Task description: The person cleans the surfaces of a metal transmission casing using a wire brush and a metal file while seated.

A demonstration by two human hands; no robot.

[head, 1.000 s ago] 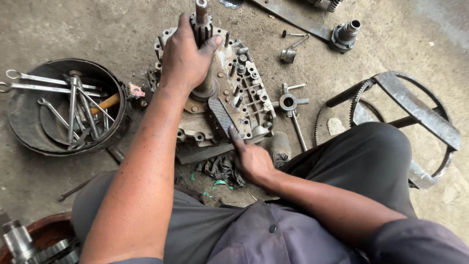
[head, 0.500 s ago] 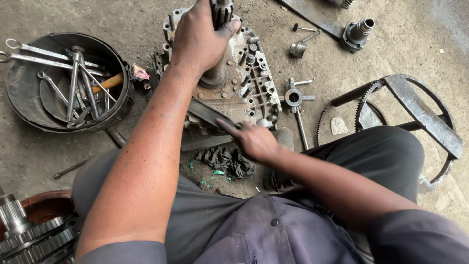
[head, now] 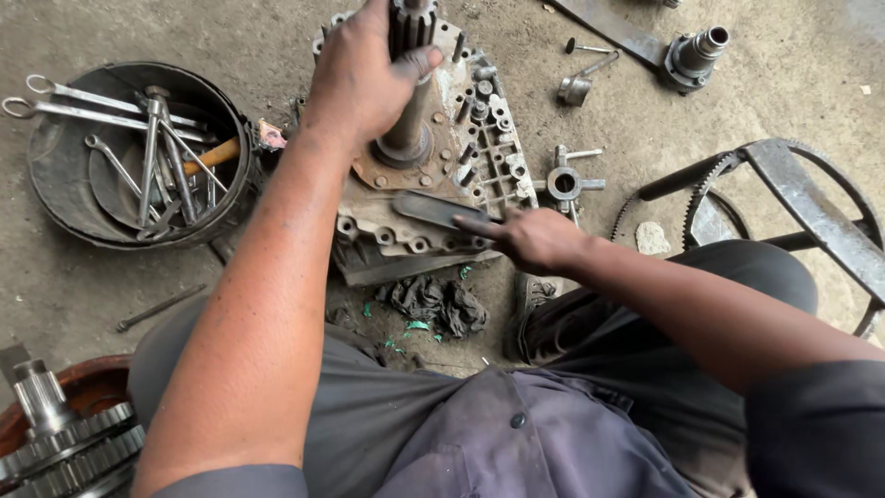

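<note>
At the upper centre of the frame, the left hand (head: 364, 78) stays clenched around the upright splined shaft (head: 408, 88) of the gear housing (head: 433, 198) on the floor, while the right hand (head: 535, 242), gripping a flat file (head: 433, 209), has swung it from upright to lying across the housing's lower face.

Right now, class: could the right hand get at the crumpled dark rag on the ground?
Probably yes: the right hand sits just above the rag, with open ground between, though it holds a flat metal file.

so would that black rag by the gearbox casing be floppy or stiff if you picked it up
The black rag lies crumpled in soft folds, so it would probably droop. It looks thin, so likely light. Its dark, greasy look suggests it may feel slick.
</note>
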